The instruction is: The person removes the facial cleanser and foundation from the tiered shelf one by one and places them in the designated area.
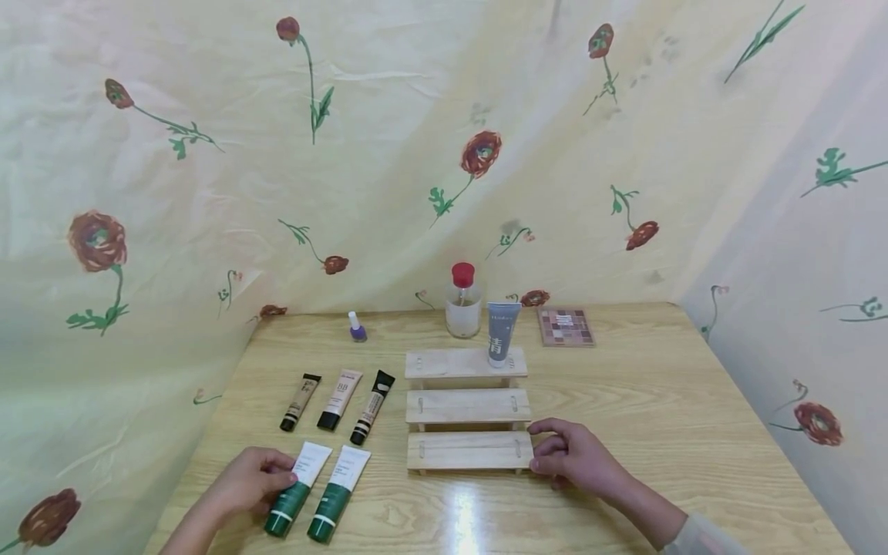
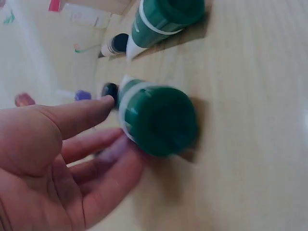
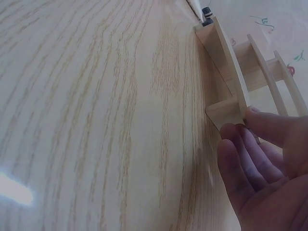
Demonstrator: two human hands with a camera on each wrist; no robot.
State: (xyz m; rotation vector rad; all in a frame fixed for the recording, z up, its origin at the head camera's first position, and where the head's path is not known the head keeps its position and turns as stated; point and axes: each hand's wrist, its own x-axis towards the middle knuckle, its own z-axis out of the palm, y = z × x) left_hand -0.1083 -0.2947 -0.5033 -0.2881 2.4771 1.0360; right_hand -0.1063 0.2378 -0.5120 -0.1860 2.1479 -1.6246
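Note:
My left hand [image 1: 258, 482] is at the left of two green-and-white squeeze tubes [image 1: 291, 497], thumb on one side and fingers on the other; the left wrist view shows its green cap [image 2: 166, 122] facing the camera. The second green-and-white tube [image 1: 340, 493] lies just to the right. At the right end of a three-step wooden rack [image 1: 468, 451], my right hand [image 1: 572, 459] grips the lowest step, its thumb on the board's edge [image 3: 240, 96] and its fingers curled beside it. A grey tube [image 1: 502, 335] stands on the top step.
Behind the green-and-white tubes lie three smaller tubes: a tan one [image 1: 300, 402], a pink one [image 1: 340, 401] and a black-capped one [image 1: 372, 407]. Purple nail polish [image 1: 357, 330], a red-capped bottle [image 1: 463, 308] and an eyeshadow palette [image 1: 566, 328] are at the table's back, near the floral cloth [image 1: 388, 193].

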